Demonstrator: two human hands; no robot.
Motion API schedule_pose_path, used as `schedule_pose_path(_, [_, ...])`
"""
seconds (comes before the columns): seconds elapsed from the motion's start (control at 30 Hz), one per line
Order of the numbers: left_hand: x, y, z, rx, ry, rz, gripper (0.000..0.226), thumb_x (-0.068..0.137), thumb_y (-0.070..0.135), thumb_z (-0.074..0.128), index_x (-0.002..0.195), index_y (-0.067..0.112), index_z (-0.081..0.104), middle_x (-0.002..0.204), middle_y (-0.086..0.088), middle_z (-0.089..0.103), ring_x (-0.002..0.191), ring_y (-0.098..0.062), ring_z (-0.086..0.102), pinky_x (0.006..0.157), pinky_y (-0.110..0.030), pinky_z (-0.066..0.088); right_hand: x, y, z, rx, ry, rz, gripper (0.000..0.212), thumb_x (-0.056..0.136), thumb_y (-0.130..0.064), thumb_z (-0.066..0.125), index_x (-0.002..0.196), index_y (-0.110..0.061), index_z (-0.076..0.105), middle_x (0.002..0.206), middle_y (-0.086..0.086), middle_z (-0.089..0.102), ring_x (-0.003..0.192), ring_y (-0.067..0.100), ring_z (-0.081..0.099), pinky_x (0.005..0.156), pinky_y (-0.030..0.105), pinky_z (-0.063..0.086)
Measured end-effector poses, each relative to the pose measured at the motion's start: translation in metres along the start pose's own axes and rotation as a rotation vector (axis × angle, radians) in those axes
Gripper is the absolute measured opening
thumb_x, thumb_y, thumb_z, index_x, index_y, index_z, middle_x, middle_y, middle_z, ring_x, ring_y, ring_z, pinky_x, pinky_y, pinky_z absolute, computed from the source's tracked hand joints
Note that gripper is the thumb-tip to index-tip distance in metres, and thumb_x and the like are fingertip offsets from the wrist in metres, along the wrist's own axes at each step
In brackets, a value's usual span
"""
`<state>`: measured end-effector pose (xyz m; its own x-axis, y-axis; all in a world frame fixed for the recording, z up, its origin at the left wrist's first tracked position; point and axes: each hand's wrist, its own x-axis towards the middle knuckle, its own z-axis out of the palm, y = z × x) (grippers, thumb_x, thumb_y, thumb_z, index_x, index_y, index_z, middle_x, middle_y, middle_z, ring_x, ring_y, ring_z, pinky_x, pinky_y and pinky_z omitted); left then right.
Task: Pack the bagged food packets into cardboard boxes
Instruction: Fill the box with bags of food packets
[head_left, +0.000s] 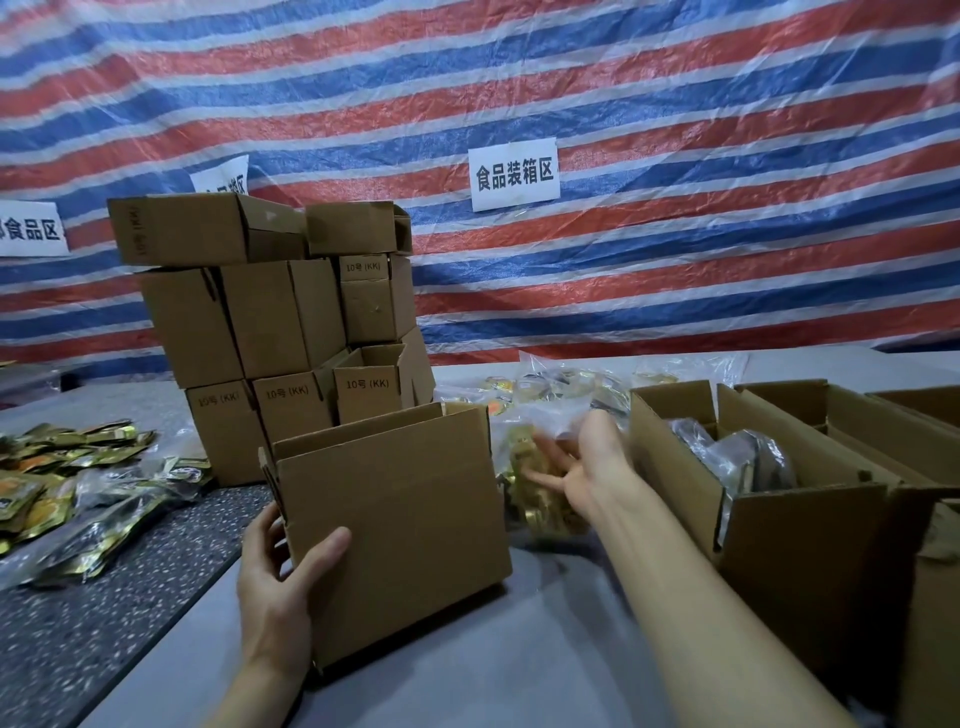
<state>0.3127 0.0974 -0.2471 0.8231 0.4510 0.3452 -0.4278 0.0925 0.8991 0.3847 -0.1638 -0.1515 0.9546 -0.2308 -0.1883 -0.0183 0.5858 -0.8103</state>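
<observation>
A woven plastic tarp (675, 104), striped red, blue and white and creased, fills the view from 9 o'clock over 12 to 3. Below it a smooth grey table (493, 649) runs from 6 to 3 o'clock. A dark speckled surface (104, 597) adjoins it at 8 o'clock.

At 10 o'clock stands a stack of closed boxes (280, 322), at least eight of plain brown corrugated board, several printed "10号 (KK)". At 4 o'clock sit at least three open cartons (810, 535) of the same board. The nearest one holds shiny bagged packets (748, 457).

Just below the centre, toward 6 o'clock, one open box (400, 514) stands upright on the table with its flaps raised. The left hand (280, 587) grips its left corner, thumb across the front face and fingers round the side.

A heap of loose packets (78, 493), glossy gold, orange and black foil, lies at 9 o'clock. A second heap of gold packets (535, 467) in clear film lies just right of the open box, toward 3 o'clock. The right hand (582, 467) is over it with fingers spread, well apart from the left. It is blurred, so I cannot tell whether it touches the packets.

Three white paper signs (514, 174) with black characters hang on the tarp, at 9, 11 and 1 o'clock.
</observation>
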Motion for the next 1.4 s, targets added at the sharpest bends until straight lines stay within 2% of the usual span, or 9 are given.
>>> schedule_pose_path(0.3, [0.001,-0.002,-0.001,-0.001,-0.032,-0.003,0.102,0.044,0.051,0.084,0.137,0.024,0.054,0.127,-0.014,0.065,0.111,-0.039,0.066,0.087,-0.055,0.057,-0.003,-0.001,0.001,-0.256,0.063,0.005,0.025,0.096,-0.019,0.039,0.109,-0.009,0.057,0.115,0.010,0.063,0.096,0.025,0.067,0.091,0.051,0.053])
schedule_pose_path(0.47, [0.002,-0.004,-0.001,0.000,-0.037,-0.002,0.101,0.044,0.051,0.084,0.137,0.025,0.054,0.127,-0.013,0.065,0.111,-0.038,0.065,0.088,-0.057,0.057,0.007,0.009,0.006,-0.335,0.132,-0.077,0.039,0.094,-0.022,0.051,0.129,-0.007,0.046,0.104,0.009,0.063,0.088,0.024,0.068,0.070,0.037,0.053])
schedule_pose_path(0.6, [0.002,-0.004,-0.001,-0.003,-0.043,0.002,0.100,0.044,0.051,0.083,0.136,0.025,0.054,0.126,-0.013,0.066,0.111,-0.039,0.065,0.086,-0.053,0.057,0.012,0.024,0.000,-0.918,0.091,-0.286,0.032,0.089,-0.018,0.055,0.121,-0.020,0.051,0.120,0.006,0.056,0.105,0.027,0.056,0.088,0.039,0.046])
schedule_pose_path(0.67, [0.002,-0.004,-0.001,-0.005,-0.049,-0.001,0.101,0.044,0.051,0.083,0.137,0.024,0.054,0.126,-0.014,0.066,0.110,-0.039,0.066,0.085,-0.052,0.057,0.016,0.038,-0.012,-1.297,0.033,-0.346,0.043,0.092,-0.024,0.057,0.134,-0.025,0.051,0.145,0.002,0.043,0.135,0.027,0.039,0.107,0.041,0.034])
schedule_pose_path(0.8, [0.003,-0.005,-0.002,-0.013,-0.048,-0.001,0.101,0.043,0.050,0.083,0.136,0.023,0.055,0.125,-0.015,0.066,0.107,-0.039,0.067,0.084,-0.051,0.057,0.021,0.057,-0.029,-1.607,-0.010,-0.288,0.067,0.096,-0.050,0.048,0.154,-0.022,0.030,0.154,0.006,0.039,0.143,0.028,0.030,0.111,0.045,0.027])
schedule_pose_path(0.97, [0.002,-0.007,-0.002,-0.016,-0.041,0.011,0.090,0.045,0.050,0.083,0.129,0.025,0.061,0.119,-0.011,0.070,0.103,-0.035,0.070,0.073,-0.040,0.058,0.020,0.035,-0.019,-1.369,0.128,-0.111,0.088,0.099,-0.058,0.039,0.158,-0.003,0.006,0.149,0.017,0.048,0.136,0.036,0.045,0.107,0.043,0.038])
schedule_pose_path(1.1, [0.002,-0.007,-0.003,-0.036,-0.044,0.014,0.083,0.046,0.049,0.083,0.123,0.028,0.063,0.117,-0.011,0.070,0.101,-0.034,0.070,0.075,-0.044,0.058,0.013,0.038,-0.023,-1.480,0.102,-0.027,0.050,0.090,-0.038,0.052,0.132,-0.011,0.055,0.136,0.014,0.058,0.123,0.034,0.055,0.096,0.035,0.043])
schedule_pose_path(1.3, [0.004,-0.008,-0.007,-0.053,-0.067,0.032,0.064,0.056,0.032,0.083,0.118,0.029,0.067,0.110,-0.009,0.074,0.092,-0.029,0.074,0.063,-0.031,0.061,0.010,0.044,-0.014,-1.585,0.109,0.037,0.034,0.088,-0.036,0.052,0.115,-0.015,0.054,0.144,0.018,0.037,0.137,0.043,0.027,0.113,0.045,0.025])
schedule_pose_path(1.4, [0.004,-0.009,-0.008,-0.062,-0.073,0.033,0.063,0.060,0.028,0.080,0.121,0.027,0.065,0.112,-0.010,0.074,0.093,-0.028,0.074,0.064,-0.032,0.061,0.013,0.043,-0.015,-1.398,0.065,-0.084,0.023,0.085,-0.018,0.055,0.100,-0.013,0.071,0.119,0.015,0.062,0.115,0.038,0.054,0.104,0.040,0.045])
